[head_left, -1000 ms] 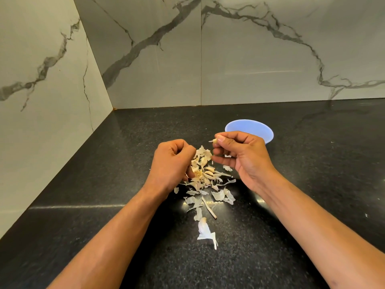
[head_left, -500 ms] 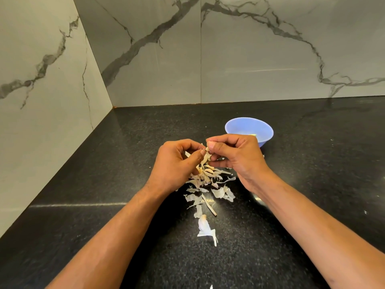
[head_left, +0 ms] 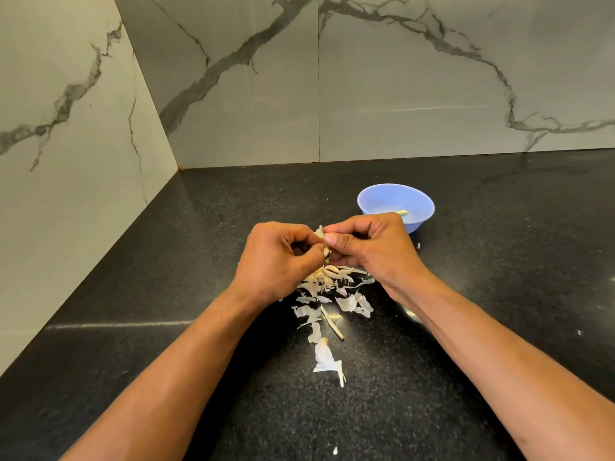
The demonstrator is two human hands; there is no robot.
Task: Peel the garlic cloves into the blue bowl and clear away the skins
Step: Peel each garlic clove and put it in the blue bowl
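My left hand (head_left: 276,261) and my right hand (head_left: 369,251) meet above the black counter, both pinching one garlic clove (head_left: 324,247) with pale skin sticking up from it. The clove is mostly hidden by my fingertips. Under and in front of my hands lies a heap of torn garlic skins (head_left: 327,294), with a thin stalk piece (head_left: 332,324) and a larger skin scrap (head_left: 327,359) nearer to me. The blue bowl (head_left: 419,202) stands just behind my right hand, and a peeled clove (head_left: 402,212) shows inside it.
Black speckled counter (head_left: 466,327) runs into a corner of grey marble walls (head_left: 399,78) at the back and left. Small skin flecks lie at the near edge (head_left: 335,450) and right of the bowl (head_left: 419,246).
My hands came together from apart. The left hand rose from the skin heap to meet the right, and both now pinch the same clove.
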